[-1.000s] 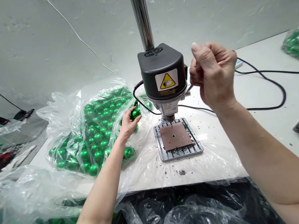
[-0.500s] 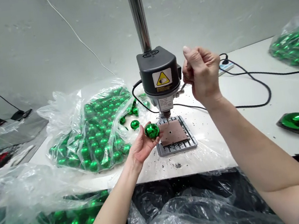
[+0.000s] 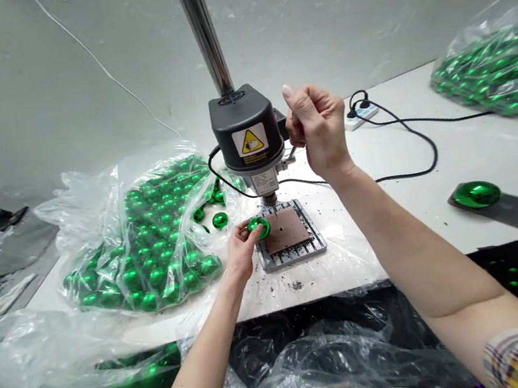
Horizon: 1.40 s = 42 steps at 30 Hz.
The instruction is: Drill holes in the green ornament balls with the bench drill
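A shiny green bauble (image 3: 258, 227) is held between the thumb and fingers of my left hand (image 3: 242, 248). This hand is at the left edge of a small drill press (image 3: 246, 131) with a black motor housing and a steel column. Under the drill chuck lies a brown board (image 3: 288, 231) with a dark hole, on a slotted metal base (image 3: 315, 247) strewn with dark shavings. My right hand (image 3: 320, 127) is closed around the drill press lever (image 3: 291, 155), to the right of the housing; most of the lever is hidden by the fingers.
A clear bag of green baubles (image 3: 151, 247) lies left of the drill, with a loose bauble (image 3: 219, 219) beside it. Another full bag (image 3: 498, 77) sits at the far right. A green bauble (image 3: 477, 194) rests on a dark strip. Black cables run to a power strip (image 3: 362, 116).
The camera view has shifted, moving the scene leftward. My left hand has turned, its thumb now across the front of the bauble rather than palm up. My right hand keeps its grip on the lever.
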Motion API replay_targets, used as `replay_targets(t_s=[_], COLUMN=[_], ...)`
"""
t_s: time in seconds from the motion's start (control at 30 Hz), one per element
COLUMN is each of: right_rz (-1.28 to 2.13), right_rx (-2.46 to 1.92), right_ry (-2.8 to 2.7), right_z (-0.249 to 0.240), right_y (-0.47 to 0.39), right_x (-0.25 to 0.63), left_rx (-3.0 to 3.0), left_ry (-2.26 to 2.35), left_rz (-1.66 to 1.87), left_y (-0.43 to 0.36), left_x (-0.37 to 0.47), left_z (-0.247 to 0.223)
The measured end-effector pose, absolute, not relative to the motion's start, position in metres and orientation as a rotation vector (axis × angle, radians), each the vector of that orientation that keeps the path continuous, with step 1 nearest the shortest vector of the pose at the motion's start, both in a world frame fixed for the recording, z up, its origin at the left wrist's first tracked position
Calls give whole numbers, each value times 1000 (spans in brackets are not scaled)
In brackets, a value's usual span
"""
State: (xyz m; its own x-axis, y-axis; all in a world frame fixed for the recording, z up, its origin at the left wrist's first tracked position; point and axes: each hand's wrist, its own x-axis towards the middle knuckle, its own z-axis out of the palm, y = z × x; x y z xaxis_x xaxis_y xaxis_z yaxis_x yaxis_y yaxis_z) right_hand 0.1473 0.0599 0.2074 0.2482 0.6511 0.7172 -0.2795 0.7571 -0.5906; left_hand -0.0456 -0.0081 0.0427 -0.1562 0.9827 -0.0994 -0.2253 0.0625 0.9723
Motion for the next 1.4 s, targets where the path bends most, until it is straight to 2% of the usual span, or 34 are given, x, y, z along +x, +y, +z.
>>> replay_targets(t_s=[0.37, 0.53, 0.87, 1.4], right_rz=[643, 611, 598, 404], right_rx=[-432, -393, -446, -305], right_ry=[-1199, -1201, -1186, -1132], right_z=[207, 205, 201, 150], right_y=[62, 64, 45, 32], right_x=[149, 149, 150, 148], left_rx=[1617, 1847, 1648, 1607], left_ry=[1477, 1531, 1495, 1516], left_rz=[1149, 1175, 1267, 1237], left_y=[11, 10, 6, 5], left_x=[-26, -13, -5, -5], left_z=[31, 24, 5, 10])
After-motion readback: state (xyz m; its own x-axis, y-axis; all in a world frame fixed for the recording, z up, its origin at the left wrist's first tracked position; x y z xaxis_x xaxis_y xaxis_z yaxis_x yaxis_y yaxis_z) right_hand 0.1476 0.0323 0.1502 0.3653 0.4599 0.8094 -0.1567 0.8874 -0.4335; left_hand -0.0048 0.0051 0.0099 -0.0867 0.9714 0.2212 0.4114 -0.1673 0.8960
